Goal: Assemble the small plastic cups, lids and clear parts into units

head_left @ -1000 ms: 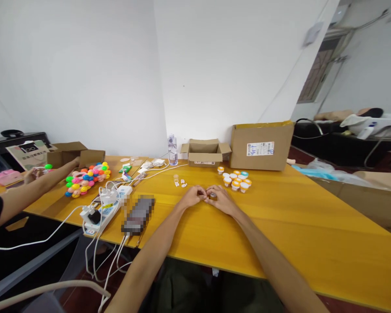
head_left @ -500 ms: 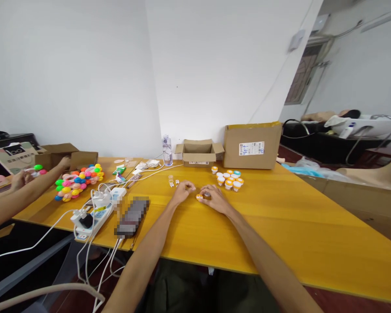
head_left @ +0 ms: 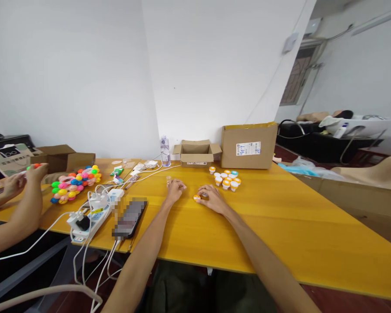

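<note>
Cup, small and round with an orange-rimmed white lid (head_left: 197,198), lies at the thumb and fingertips of the right hand (head_left: 212,198), low over the yellow wooden worktop (head_left: 263,213). That hand is curled narrowly about it, but whether it pinches or merely steadies the piece cannot be told. A second ago both hands met there; now the left hand (head_left: 175,190) has gone across to the small clear plastic cups (head_left: 168,178), leaving the lidded piece to the right hand alone. The left fingers are loosely bent; what they hold, if anything, is hidden, as are the little white pieces that lay beside those cups. Just beyond the right hand stands a cluster of clear cups with orange, white and teal lids (head_left: 227,179), their contents too small to make out, with one similar orange-lidded cup (head_left: 212,169) apart. Behind are a small open brown cardboard box (head_left: 197,158), its bottom out of sight, and a large taped brown cardboard box (head_left: 249,159). Far left, a co-worker's hand (head_left: 36,171) has left the open brown carton (head_left: 80,161), whose inside is hidden
</note>
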Demonstrator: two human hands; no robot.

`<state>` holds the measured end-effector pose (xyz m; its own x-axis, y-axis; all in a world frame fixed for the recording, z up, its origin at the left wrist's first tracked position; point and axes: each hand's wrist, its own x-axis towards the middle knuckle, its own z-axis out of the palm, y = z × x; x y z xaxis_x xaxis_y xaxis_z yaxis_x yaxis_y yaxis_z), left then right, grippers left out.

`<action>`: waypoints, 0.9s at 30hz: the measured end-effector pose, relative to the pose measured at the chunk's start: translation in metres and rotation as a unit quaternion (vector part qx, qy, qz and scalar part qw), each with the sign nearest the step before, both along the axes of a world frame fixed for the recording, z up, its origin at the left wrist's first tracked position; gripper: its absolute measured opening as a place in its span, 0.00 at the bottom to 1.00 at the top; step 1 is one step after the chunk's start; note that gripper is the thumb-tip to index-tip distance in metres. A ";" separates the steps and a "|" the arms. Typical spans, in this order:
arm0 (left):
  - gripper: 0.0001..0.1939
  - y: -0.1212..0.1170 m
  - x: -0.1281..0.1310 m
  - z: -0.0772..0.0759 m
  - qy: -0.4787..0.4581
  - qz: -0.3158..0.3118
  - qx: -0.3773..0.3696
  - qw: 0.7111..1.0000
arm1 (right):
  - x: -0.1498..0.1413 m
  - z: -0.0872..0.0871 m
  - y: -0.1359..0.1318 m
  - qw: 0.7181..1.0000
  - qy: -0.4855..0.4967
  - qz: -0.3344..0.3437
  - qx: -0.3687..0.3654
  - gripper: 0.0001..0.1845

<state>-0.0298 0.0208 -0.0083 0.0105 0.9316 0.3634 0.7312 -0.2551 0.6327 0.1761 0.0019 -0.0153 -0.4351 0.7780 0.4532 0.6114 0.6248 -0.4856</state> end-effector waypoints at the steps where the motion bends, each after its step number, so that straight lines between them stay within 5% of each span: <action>1: 0.05 -0.001 0.000 0.000 0.007 -0.001 -0.006 1.000 | 0.000 0.000 0.000 1.000 0.002 0.002 0.002 0.05; 16: 0.05 -0.005 0.008 -0.002 0.048 -0.070 0.008 0.996 | 0.018 0.000 0.010 0.999 0.041 -0.019 -0.024 0.04; 27: 0.08 -0.007 0.009 -0.002 0.053 -0.055 0.036 0.996 | -0.002 -0.005 0.019 0.996 0.057 -0.007 -0.063 0.09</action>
<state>-0.0212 0.0141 -0.0100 0.1540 0.8938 0.4211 0.7578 -0.3803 0.5301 0.1741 0.0205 -0.0204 -0.3749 0.8377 0.3971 0.5561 0.5459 -0.6267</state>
